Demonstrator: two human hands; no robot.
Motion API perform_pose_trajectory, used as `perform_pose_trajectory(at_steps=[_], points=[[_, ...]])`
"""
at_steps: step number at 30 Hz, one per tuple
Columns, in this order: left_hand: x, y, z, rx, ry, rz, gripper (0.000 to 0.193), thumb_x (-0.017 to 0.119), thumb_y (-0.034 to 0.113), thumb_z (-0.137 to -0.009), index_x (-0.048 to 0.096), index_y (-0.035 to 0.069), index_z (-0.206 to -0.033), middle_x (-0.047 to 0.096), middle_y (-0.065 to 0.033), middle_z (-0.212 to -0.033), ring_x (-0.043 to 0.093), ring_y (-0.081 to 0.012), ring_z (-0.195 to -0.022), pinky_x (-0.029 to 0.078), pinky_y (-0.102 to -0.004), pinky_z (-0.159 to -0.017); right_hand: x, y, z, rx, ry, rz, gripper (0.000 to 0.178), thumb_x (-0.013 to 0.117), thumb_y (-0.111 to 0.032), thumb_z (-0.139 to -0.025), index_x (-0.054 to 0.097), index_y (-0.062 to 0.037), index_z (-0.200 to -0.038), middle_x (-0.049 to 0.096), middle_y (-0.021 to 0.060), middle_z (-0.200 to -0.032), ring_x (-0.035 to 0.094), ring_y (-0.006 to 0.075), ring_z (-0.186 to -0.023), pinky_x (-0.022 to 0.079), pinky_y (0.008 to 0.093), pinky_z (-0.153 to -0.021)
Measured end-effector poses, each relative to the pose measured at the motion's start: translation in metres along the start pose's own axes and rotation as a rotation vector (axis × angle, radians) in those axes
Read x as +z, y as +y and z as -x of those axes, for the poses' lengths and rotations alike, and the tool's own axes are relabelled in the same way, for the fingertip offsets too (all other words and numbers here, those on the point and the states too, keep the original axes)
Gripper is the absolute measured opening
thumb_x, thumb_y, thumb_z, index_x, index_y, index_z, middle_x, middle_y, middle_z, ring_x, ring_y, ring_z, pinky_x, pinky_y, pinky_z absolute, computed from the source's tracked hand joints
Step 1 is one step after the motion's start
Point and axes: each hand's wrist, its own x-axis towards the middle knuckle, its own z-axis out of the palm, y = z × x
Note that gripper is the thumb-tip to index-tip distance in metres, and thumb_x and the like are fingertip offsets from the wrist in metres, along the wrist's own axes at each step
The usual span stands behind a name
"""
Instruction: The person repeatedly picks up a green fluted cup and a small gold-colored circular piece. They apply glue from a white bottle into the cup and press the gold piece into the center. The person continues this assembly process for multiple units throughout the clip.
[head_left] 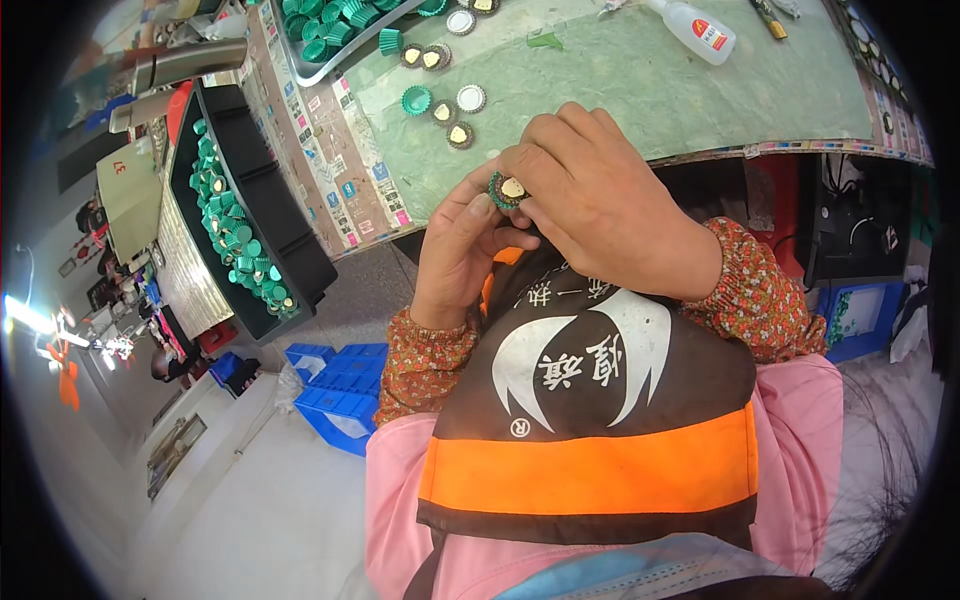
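Note:
Close to the table's front edge, my left hand [462, 240] pinches a small green fluted cup [496, 192] between thumb and finger. Inside it sits a brown round piece with a cream-coloured top [513, 188]. My right hand [600, 190] closes over the same cup from the right, its fingertips on the piece; some of its fingers are hidden behind the hand. Beyond my hands lie an empty-looking green cup [416, 99], a white fluted cup [471, 98], and several loose brown pieces with cream tops [460, 135].
A metal tray [312, 72] of green cups stands at the far left of the table. Left of the table is a black bin [300, 215] holding many green cups. A white squeeze bottle [698, 30] lies at the back. Blue crates [340, 395] stand below left.

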Motion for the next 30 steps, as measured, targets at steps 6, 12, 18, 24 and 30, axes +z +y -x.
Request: perform_pose_trajectory(at_steps=[6, 12, 18, 24, 30], points=[[0.0006, -0.0006, 0.0003, -0.005, 0.001, -0.007, 0.052, 0.056, 0.022, -0.103, 0.043, -0.004, -0.146, 0.064, -0.0106, -0.115, 0.064, -0.0178, -0.099, 0.063, -0.0346, -0.08, 0.0009, -0.0004, 0.0014, 0.003, 0.01, -0.006, 0.037, 0.078, -0.012, -0.069, 0.058, -0.002, -0.099, 0.055, 0.0102, -0.095, 0.053, 0.0294, -0.094, 0.043, 0.0402, -0.08], [0.0033, -0.0016, 0.0009, 0.001, 0.01, -0.016, 0.052, 0.055, 0.022, -0.103, 0.043, -0.003, -0.146, 0.064, -0.01, -0.115, 0.064, -0.0176, -0.099, 0.063, -0.0345, -0.081, 0.0005, -0.0006, 0.0022, 0.013, 0.011, -0.015, 0.036, 0.078, -0.012, -0.069, 0.057, -0.0021, -0.097, 0.055, 0.0109, -0.094, 0.053, 0.0302, -0.093, 0.043, 0.0404, -0.08], [0.0019, -0.0023, 0.001, 0.005, -0.01, -0.024, 0.051, 0.055, 0.022, -0.103, 0.043, -0.003, -0.146, 0.064, -0.0104, -0.116, 0.065, -0.0183, -0.101, 0.063, -0.0343, -0.081, -0.0002, -0.0006, 0.0028, 0.029, 0.019, -0.023, 0.035, 0.077, -0.011, -0.069, 0.056, -0.0023, -0.097, 0.055, 0.0112, -0.094, 0.053, 0.0308, -0.092, 0.043, 0.041, -0.079], [0.0073, -0.0023, 0.001, 0.017, 0.002, -0.019, 0.05, 0.054, 0.021, -0.104, 0.042, -0.003, -0.146, 0.064, -0.0121, -0.119, 0.067, -0.0201, -0.105, 0.063, -0.0348, -0.082, 0.0024, -0.0023, 0.0041, 0.014, 0.041, -0.029, 0.033, 0.074, -0.009, -0.07, 0.058, -0.0027, -0.098, 0.055, 0.011, -0.094, 0.053, 0.0307, -0.09, 0.044, 0.0399, -0.079], [0.0086, -0.0041, 0.0041, 0.041, 0.008, -0.116, 0.047, 0.051, 0.019, -0.105, 0.043, -0.002, -0.146, 0.063, -0.0116, -0.121, 0.066, -0.0187, -0.105, 0.062, -0.035, -0.084, 0.0086, -0.0021, 0.0073, -0.006, 0.053, -0.004, 0.032, 0.072, -0.007, -0.071, 0.059, -0.0025, -0.099, 0.055, 0.0107, -0.093, 0.053, 0.0295, -0.089, 0.044, 0.0385, -0.078]])
